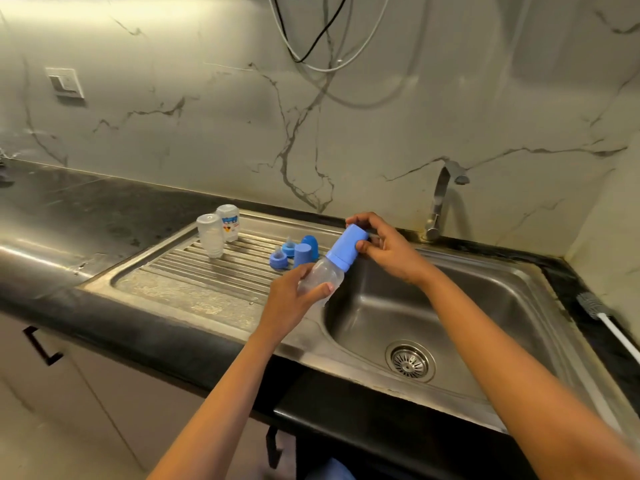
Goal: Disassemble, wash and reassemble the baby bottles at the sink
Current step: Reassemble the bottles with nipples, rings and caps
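Holding the last capped bottle point(320, 280) tilted over the left edge of the sink point(485, 296), I have my left hand point(291, 299) wrapped round its clear body, thumb and fingers curled on the plastic. My right hand point(388, 251) pinches the blue cap point(348, 247) between thumb and bent fingertips.

By my reckoning I am partway through the taking-apart. 2 bottles already lie in pieces on the ribbed draining board point(194, 271): 2 clear bodies point(209, 235) standing at its far end, seemingly neck down, then 2 blue rings point(278, 260) with their teats, and 2 loose caps point(304, 254) just beside them. This 1 in my hands is whole, cap and ring both on. Once the cap comes off, the ring and teat must follow. I cannot tell whether the pieces on the board have been washed; the tap point(438, 202) is not running and no water stands in the basin, so I judge washing and all the putting-together lie ahead.

A bottle brush point(599, 311) lies on the dark counter point(104, 209) well off to my right, beyond the basin. Cables point(311, 46) hang down the marble wall above the tap. Nothing sits between my hands and the board, though the small blue parts crowd its near corner.
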Demonstrator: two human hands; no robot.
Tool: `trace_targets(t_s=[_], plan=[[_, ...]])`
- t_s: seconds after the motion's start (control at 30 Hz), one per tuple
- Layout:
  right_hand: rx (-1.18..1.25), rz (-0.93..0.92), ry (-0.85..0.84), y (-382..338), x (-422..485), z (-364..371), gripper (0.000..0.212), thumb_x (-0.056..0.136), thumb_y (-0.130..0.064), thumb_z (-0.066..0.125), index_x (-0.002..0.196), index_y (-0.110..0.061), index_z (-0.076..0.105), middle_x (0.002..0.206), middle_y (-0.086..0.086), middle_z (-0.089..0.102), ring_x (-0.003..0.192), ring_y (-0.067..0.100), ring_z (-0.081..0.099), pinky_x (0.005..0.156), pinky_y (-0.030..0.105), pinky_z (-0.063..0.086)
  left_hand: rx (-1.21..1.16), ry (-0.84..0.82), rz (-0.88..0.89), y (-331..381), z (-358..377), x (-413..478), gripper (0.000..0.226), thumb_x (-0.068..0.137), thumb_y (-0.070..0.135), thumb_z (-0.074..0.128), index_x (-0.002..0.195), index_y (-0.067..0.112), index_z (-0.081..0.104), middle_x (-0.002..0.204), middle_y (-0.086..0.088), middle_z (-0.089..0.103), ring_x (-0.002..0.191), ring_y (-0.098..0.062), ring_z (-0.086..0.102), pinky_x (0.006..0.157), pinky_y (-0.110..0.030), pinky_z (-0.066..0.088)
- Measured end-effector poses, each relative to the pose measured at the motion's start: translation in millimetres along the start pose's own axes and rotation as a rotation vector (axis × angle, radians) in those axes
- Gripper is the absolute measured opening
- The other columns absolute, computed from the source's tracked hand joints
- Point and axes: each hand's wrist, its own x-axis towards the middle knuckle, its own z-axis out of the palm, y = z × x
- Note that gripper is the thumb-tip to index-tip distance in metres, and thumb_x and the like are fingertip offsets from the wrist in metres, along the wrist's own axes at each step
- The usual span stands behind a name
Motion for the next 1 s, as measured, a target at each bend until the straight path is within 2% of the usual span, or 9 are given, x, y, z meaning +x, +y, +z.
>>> trace_targets(t_s=[0.17,0.33,0.47,0.63,0.7,0.77,0.83,0.93,1.0], plan=[[0.130,0.004,-0.091,-1.6,9.4,19.2,0.032,0.096,-0.005,0.053,0.126,-0.017,0.047,0.130,0.005,0.047,0.112,0.016,0.060,0.085,0.026,0.055,-0.071,0.044,-0.026,-9.9,-15.7,-5.8,0.036,0.082,0.029,0.073,0.113,0.014,0.065,0.091,0.005,0.063,0.073,0.005,0.056,0.063,-0.004,0.039],[0.159,-0.027,-0.125,-2.9,33.6,42.5,0.032,0.097,-0.014,0.054,0.127,-0.019,0.044,0.126,0.001,0.050,0.111,0.014,0.060,0.087,0.030,0.055,-0.076,0.090,-0.021,-16.6,-34.1,-4.1,0.027,0.083,0.030,0.073,0.105,0.017,0.066,0.089,-0.001,0.065,0.074,-0.007,0.056,0.061,-0.008,0.038],[0.046,-0.061,-0.061,-7.6,59.4,67.7,0.026,0.095,-0.022,0.057,0.115,-0.014,0.042,0.111,0.003,0.054,0.100,0.019,0.061,0.077,0.028,0.058,-0.062,0.221,-0.041,-29.3,-47.5,1.7,0.038,0.078,0.033,0.078,0.108,0.013,0.065,0.093,0.000,0.066,0.082,-0.015,0.060,0.066,-0.015,0.041],[-0.331,-0.023,0.042,-21.5,91.0,104.6,0.036,0.093,-0.038,0.059,0.099,-0.009,0.039,0.091,0.011,0.058,0.075,0.028,0.060,0.065,0.038,0.054,0.047,0.274,-0.057,-53.2,-65.5,8.2,0.045,0.078,0.036,0.077,0.113,0.012,0.064,0.098,0.001,0.064,0.088,-0.014,0.058,0.066,-0.012,0.038],[-0.379,0.086,0.049,-30.2,105.4,121.1,0.044,0.092,-0.045,0.058,0.104,-0.007,0.038,0.094,0.015,0.061,0.062,0.022,0.059,0.053,0.028,0.047,0.082,0.287,-0.075,-61.6,-73.2,11.8,0.044,0.080,0.038,0.074,0.113,0.012,0.062,0.097,0.001,0.063,0.087,-0.015,0.058,0.065,-0.019,0.038],[-0.244,0.208,-0.007,-37.6,116.0,139.5,0.058,0.092,-0.047,0.056,0.120,-0.001,0.033,0.099,0.018,0.062,0.047,0.014,0.060,0.040,0.018,0.042,0.129,0.328,-0.098,-69.8,-84.7,19.4,0.044,0.082,0.038,0.072,0.113,0.010,0.058,0.095,-0.002,0.062,0.085,-0.017,0.056,0.066,-0.026,0.037],[-0.179,0.259,-0.077,-40.7,120.7,158.6,0.069,0.093,-0.045,0.056,0.134,0.001,0.025,0.106,0.018,0.059,0.044,0.010,0.061,0.040,0.017,0.045,0.146,0.392,-0.138,-77.8,-103.6,29.5,0.046,0.085,0.037,0.070,0.113,0.005,0.053,0.095,-0.005,0.058,0.085,-0.019,0.054,0.063,-0.024,0.033],[-0.280,0.201,-0.182,-32.7,126.8,187.9,0.044,0.093,-0.030,0.060,0.123,-0.004,0.043,0.109,0.013,0.057,0.062,0.016,0.063,0.051,0.024,0.055,0.160,0.466,-0.198,-99.4,-144.2,45.6,0.048,0.087,0.037,0.068,0.114,0.002,0.050,0.101,-0.010,0.056,0.089,-0.019,0.050,0.064,-0.023,0.033],[-0.330,0.151,-0.271,-23.4,127.7,203.1,0.028,0.092,-0.023,0.063,0.112,-0.005,0.054,0.105,0.013,0.061,0.071,0.016,0.062,0.055,0.020,0.053,0.205,0.505,-0.232,-114.1,-170.7,54.9,0.053,0.086,0.039,0.069,0.117,0.002,0.049,0.104,-0.011,0.058,0.091,-0.021,0.052,0.070,-0.028,0.036]])
